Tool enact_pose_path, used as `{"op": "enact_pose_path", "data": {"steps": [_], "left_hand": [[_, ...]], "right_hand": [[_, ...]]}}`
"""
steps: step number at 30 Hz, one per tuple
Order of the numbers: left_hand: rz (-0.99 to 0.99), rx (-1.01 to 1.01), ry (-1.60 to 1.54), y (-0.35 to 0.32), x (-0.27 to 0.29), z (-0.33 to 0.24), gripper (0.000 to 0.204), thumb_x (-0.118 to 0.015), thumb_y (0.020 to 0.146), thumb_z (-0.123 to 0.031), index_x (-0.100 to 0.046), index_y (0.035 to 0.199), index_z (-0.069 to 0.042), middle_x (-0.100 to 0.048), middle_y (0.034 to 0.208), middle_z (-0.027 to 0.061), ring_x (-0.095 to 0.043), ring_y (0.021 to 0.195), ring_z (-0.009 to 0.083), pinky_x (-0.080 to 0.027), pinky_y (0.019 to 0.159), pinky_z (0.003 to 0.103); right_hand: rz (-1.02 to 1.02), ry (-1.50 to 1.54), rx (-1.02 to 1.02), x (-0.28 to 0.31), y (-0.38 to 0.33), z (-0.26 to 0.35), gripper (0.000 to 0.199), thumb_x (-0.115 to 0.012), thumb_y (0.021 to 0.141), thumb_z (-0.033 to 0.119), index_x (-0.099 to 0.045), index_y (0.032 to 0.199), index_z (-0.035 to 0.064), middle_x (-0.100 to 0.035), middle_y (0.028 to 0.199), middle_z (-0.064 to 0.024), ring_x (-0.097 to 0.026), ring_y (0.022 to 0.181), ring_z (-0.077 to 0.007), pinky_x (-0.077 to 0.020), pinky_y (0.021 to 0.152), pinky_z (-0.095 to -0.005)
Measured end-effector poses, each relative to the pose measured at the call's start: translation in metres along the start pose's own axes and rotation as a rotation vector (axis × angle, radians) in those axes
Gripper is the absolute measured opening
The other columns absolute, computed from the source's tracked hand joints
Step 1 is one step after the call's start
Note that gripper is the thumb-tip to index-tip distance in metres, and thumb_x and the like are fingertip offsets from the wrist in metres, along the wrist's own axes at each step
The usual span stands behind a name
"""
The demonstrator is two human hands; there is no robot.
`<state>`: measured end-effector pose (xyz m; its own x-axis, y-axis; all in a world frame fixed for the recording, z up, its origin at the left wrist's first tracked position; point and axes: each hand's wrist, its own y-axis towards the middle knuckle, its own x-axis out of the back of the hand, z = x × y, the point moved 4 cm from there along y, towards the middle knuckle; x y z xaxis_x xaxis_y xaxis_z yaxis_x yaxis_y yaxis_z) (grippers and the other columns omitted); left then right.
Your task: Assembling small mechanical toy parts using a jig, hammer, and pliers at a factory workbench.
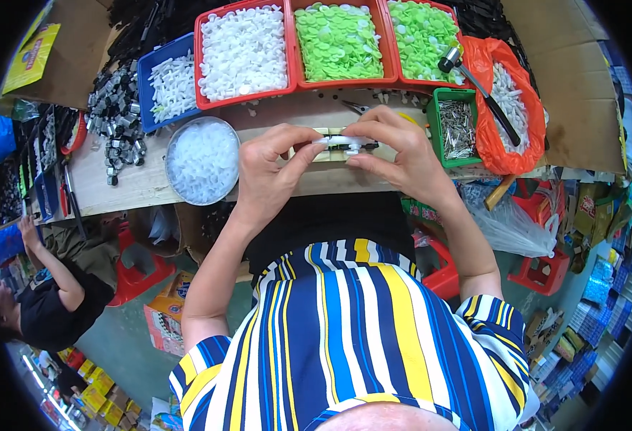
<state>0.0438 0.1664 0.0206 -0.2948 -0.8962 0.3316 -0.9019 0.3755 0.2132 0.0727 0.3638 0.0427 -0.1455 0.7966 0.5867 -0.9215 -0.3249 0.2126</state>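
Both hands meet over the near middle of the table. Between the thumb and fingertips of my left hand point(276, 154) is the left end of a small white-and-black plastic piece point(341, 141). My right hand point(401, 146) pinches the same piece at its right end. It lies level just above a pale block point(336, 154), mostly hidden by my fingers; I cannot tell whether they touch. Behind my hands lie the open jaws of pliers point(355, 107). To the left stands a round bowl point(170, 167) of translucent parts, and to the right a green tray point(467, 159) of metal pins.
Red trays point(292, 43) of white and green parts line the back, beside a blue tray point(146, 100). A hammer point(490, 97) rests on an orange bag point(535, 136) at right. Black-and-silver clips point(118, 108) lie at left. Another person point(57, 294) sits at far left.
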Motion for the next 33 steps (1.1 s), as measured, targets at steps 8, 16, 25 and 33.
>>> {"op": "enact_pose_path", "data": {"steps": [8, 16, 25, 33], "left_hand": [[0.036, 0.031, -0.075, 0.001, -0.013, 0.003, 0.017, -0.073, 0.083, -0.001, -0.072, 0.100, 0.000, -0.069, 0.085, 0.0061, -0.057, 0.071, 0.0114, -0.043, 0.061, 0.024], [0.063, -0.528, 0.445, 0.001, -0.019, -0.020, 0.028, -0.077, 0.074, 0.001, -0.070, 0.102, 0.000, -0.065, 0.085, 0.0124, -0.063, 0.076, 0.0282, -0.051, 0.068, 0.038], [0.116, -0.302, 0.351, 0.010, -0.023, -0.004, 0.024, -0.078, 0.076, -0.008, -0.069, 0.097, -0.001, -0.064, 0.088, 0.0119, -0.059, 0.084, 0.0294, -0.049, 0.073, 0.039], [0.064, -0.308, 0.415, 0.007, -0.022, 0.012, 0.027, -0.079, 0.073, -0.010, -0.069, 0.096, -0.001, -0.061, 0.093, 0.0101, -0.056, 0.091, 0.0294, -0.048, 0.078, 0.041]], "right_hand": [[0.046, -0.042, -0.040, 0.009, -0.006, -0.008, 0.032, -0.079, 0.078, 0.012, -0.068, 0.104, -0.0021, -0.061, 0.093, -0.0115, -0.062, 0.084, -0.0244, -0.0492, 0.074, -0.0340], [0.129, 0.175, -0.199, 0.018, -0.014, -0.021, 0.028, -0.079, 0.080, 0.015, -0.070, 0.101, -0.0010, -0.063, 0.092, -0.0067, -0.061, 0.085, -0.0182, -0.0481, 0.075, -0.0319], [0.052, 0.000, -0.109, 0.016, -0.018, -0.023, 0.031, -0.079, 0.077, 0.013, -0.068, 0.102, -0.0016, -0.062, 0.093, -0.0098, -0.062, 0.085, -0.0236, -0.0492, 0.073, -0.0354], [0.080, -0.213, -0.100, 0.011, -0.013, -0.029, 0.030, -0.078, 0.076, 0.008, -0.067, 0.102, 0.0000, -0.058, 0.091, -0.0121, -0.062, 0.086, -0.0310, -0.0483, 0.073, -0.0395]]}}
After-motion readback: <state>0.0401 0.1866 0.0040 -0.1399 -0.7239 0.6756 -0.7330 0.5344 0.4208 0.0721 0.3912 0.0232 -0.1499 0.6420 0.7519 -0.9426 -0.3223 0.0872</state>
